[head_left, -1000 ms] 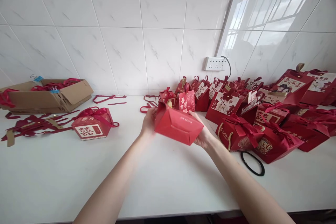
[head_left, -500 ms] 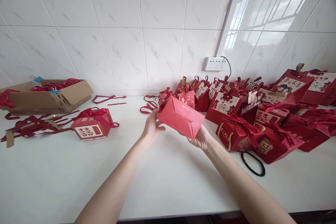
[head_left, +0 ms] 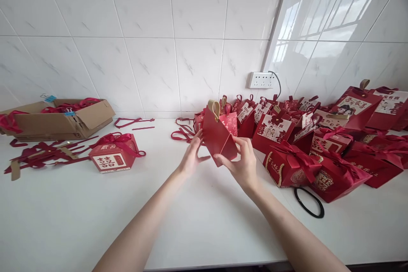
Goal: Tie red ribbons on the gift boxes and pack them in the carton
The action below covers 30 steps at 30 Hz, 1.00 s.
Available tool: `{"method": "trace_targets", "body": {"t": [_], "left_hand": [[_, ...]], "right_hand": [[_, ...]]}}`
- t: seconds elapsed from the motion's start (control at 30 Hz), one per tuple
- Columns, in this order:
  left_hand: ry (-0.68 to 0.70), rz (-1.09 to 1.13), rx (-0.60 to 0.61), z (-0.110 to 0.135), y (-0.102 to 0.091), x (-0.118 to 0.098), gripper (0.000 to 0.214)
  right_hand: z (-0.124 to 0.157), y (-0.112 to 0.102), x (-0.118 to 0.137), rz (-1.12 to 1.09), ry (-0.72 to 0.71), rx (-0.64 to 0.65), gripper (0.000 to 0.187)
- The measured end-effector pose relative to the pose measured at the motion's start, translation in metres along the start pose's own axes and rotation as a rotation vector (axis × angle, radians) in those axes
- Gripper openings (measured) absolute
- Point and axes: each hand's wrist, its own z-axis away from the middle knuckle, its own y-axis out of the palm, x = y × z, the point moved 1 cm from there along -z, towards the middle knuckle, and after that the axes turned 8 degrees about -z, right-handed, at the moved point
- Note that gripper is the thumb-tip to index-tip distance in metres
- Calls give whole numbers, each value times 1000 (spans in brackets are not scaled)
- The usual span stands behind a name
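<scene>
Evidently, the gold-looped red gift box (head_left: pixel 219 138) is held up over the white tabletop (head_left: pixel 191 221), below and to the left of the wall socket (head_left: pixel 262 80). Its lower right part is pinched by the right hand (head_left: pixel 245 161), the thumb being laid on the near face and the fingers round the right edge; by this low hold the gold loop (head_left: pixel 214 106) is left uncovered at the top. The left hand (head_left: pixel 191 153) is spread at the opposite side, its thumb apart from its fingers, probably so that the box can be steadied; how firmly it is pressed there cannot be told.

Below and to the right of the socket, a double-happiness gift box (head_left: pixel 270 131) is stood on its base, by which its front is kept in sight. Well to the left of the socket, a bow-tied hexagonal box (head_left: pixel 114 157) is set, and beyond it loose ribbons are contained in a cardboard carton (head_left: pixel 51 125), presumably to be kept together.
</scene>
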Motion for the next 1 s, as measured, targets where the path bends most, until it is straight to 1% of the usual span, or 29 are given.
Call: {"method": "trace_targets", "body": {"t": [0.03,0.07,0.13,0.17,0.2,0.23,0.3,0.33,0.37,0.4,0.43,0.47,0.5,0.53,0.57,0.63,0.7,0.73,0.8,0.83,0.9,1.0], "left_hand": [[-5,11,86,2,4,1,44],[-27,27,139,4,7,1,44],[-71,87,174,5,9,1,43],[-92,132,194,4,9,0,44],[-114,181,224,4,9,0,46],[-144,224,271,3,8,-1,47],[-240,235,377,4,5,0,47],[-296,198,419,6,4,1,45],[-339,150,444,8,3,3,41],[-366,105,453,9,3,4,37],[-378,70,455,11,2,5,33],[-375,49,450,11,1,5,29],[-366,43,443,11,1,5,27],[-349,44,412,9,0,4,27],[-319,48,349,7,-1,1,30],[-202,49,166,3,-4,-6,43],[-12,-7,6,1,-6,-16,52],[88,-70,-39,2,-6,-21,51],[243,-258,-76,5,-3,-28,39],[292,-357,-92,8,-1,-30,31],[348,-508,-112,12,4,-32,19],[383,-576,-92,15,8,-32,15]], "right_hand": [[1,0,1,23,-76,50,49],[2,0,2,25,-147,117,45],[1,0,7,-34,-275,257,31],[0,0,9,-83,-319,300,23],[-2,-2,11,-132,-335,299,16],[-5,-4,11,-168,-313,254,13],[-11,-8,9,-169,-184,95,11],[-14,-10,6,-147,-96,29,14],[-17,-12,4,-138,0,-3,24],[-18,-13,1,-163,100,13,35],[-20,-12,-1,-228,199,79,41],[-20,-11,-1,-322,296,165,42],[-20,-10,-1,-426,387,249,38],[-19,-8,0,-523,463,306,32],[-18,-7,1,-597,517,326,27],[-16,-5,4,-661,560,272,25],[-14,-4,6,-666,551,206,24],[-13,-3,6,-659,536,199,22],[-13,-3,7,-637,500,223,19],[-13,-3,7,-621,484,237,17],[-13,-4,9,-573,449,249,13],[-14,-5,14,-490,377,244,19]]}}
